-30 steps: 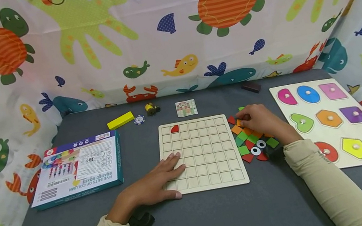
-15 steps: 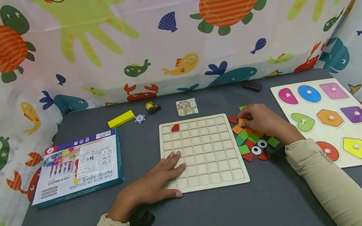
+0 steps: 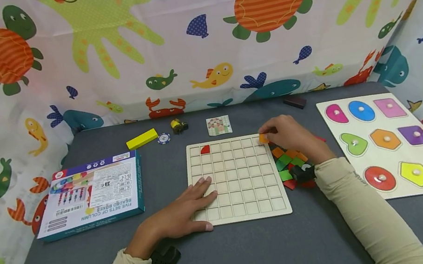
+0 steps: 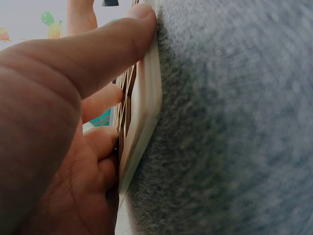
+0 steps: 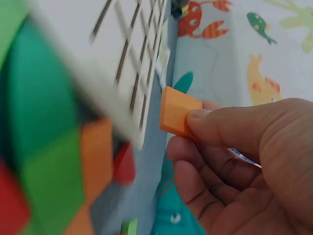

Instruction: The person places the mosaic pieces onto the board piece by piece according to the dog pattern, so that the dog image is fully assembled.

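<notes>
A pale wooden grid board (image 3: 241,178) lies in the middle of the table, with a red quarter-round piece (image 3: 205,149) in its top row. My left hand (image 3: 183,210) rests flat on the board's left side, fingers straight, thumb at the near edge (image 4: 149,98). Over the board's far right corner, my right hand (image 3: 288,135) pinches an orange square tile (image 5: 178,111) between thumb and fingers. Below that hand lies a pile of red, green and orange pieces (image 3: 286,159), partly hidden by the wrist.
A shape puzzle board (image 3: 394,144) stands at the right, a boxed set (image 3: 89,196) at the left. Along the back lie a yellow block (image 3: 142,139), a poker chip (image 3: 163,138), a small yellow-black toy (image 3: 179,126), a picture card (image 3: 219,125) and a dark block (image 3: 294,102).
My right hand has lifted from the pile and moved left to the board's far right corner, carrying the orange tile. The left hand stays in place.
</notes>
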Demonstrator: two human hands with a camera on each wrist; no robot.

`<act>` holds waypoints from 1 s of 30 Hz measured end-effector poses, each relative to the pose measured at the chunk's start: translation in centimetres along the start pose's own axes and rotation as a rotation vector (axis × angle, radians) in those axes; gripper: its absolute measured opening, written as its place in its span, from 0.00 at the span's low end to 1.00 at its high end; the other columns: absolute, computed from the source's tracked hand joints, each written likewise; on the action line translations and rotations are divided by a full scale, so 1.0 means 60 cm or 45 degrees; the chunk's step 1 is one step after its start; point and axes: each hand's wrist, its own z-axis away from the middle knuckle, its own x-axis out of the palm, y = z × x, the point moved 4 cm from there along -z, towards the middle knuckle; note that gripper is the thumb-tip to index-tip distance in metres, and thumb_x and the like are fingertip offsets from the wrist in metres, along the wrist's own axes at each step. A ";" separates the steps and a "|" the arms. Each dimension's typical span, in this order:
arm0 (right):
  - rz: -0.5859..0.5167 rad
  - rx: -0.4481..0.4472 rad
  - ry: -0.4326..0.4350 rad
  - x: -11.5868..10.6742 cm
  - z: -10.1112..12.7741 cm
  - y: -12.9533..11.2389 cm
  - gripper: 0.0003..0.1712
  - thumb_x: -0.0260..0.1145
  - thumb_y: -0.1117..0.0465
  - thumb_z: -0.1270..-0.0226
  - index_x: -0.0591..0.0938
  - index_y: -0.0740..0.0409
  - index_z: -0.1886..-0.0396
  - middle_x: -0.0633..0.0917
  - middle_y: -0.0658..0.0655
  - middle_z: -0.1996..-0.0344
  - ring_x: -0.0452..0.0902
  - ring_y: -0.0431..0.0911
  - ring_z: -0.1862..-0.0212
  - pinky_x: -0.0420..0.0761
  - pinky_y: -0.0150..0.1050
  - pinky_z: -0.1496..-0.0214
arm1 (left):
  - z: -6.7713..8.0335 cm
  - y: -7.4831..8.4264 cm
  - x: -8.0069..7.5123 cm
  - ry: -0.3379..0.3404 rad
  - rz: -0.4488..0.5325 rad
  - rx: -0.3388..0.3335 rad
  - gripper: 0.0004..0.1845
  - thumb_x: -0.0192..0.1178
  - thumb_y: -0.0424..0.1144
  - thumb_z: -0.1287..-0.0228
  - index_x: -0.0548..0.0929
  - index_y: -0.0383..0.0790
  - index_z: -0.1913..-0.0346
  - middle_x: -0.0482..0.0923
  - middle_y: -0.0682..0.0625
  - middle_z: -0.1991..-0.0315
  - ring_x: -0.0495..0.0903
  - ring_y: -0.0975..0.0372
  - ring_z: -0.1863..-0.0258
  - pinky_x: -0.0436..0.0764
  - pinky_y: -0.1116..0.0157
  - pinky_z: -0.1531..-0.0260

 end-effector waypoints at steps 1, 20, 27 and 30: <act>-0.010 -0.017 -0.005 0.004 -0.004 -0.008 0.13 0.59 0.70 0.30 0.85 0.67 0.51 0.85 0.63 0.57 0.79 0.52 0.60 0.80 0.48 0.58 | 0.000 0.000 0.000 0.002 0.001 0.004 0.43 0.64 0.53 0.36 0.57 0.45 0.24 0.35 0.47 0.22 0.33 0.55 0.24 0.43 0.50 0.29; -0.194 -0.063 -0.177 0.115 -0.109 -0.093 0.12 0.62 0.67 0.30 0.85 0.61 0.50 0.86 0.57 0.56 0.80 0.49 0.54 0.78 0.43 0.50 | 0.001 0.000 -0.001 -0.003 0.022 0.009 0.41 0.63 0.51 0.35 0.57 0.42 0.24 0.35 0.45 0.22 0.33 0.53 0.24 0.41 0.48 0.30; -0.144 -0.045 -0.128 0.126 -0.127 -0.095 0.11 0.62 0.66 0.30 0.86 0.60 0.53 0.86 0.56 0.58 0.80 0.49 0.54 0.78 0.44 0.48 | -0.001 0.001 -0.001 -0.004 0.007 0.018 0.41 0.63 0.51 0.35 0.57 0.42 0.24 0.35 0.45 0.22 0.32 0.52 0.24 0.41 0.48 0.30; -0.117 -0.046 -0.133 0.129 -0.130 -0.097 0.10 0.62 0.66 0.29 0.86 0.59 0.53 0.85 0.55 0.58 0.79 0.48 0.54 0.78 0.44 0.49 | 0.000 0.002 -0.001 -0.007 0.000 0.025 0.41 0.62 0.51 0.34 0.57 0.42 0.24 0.35 0.45 0.22 0.32 0.52 0.24 0.41 0.49 0.29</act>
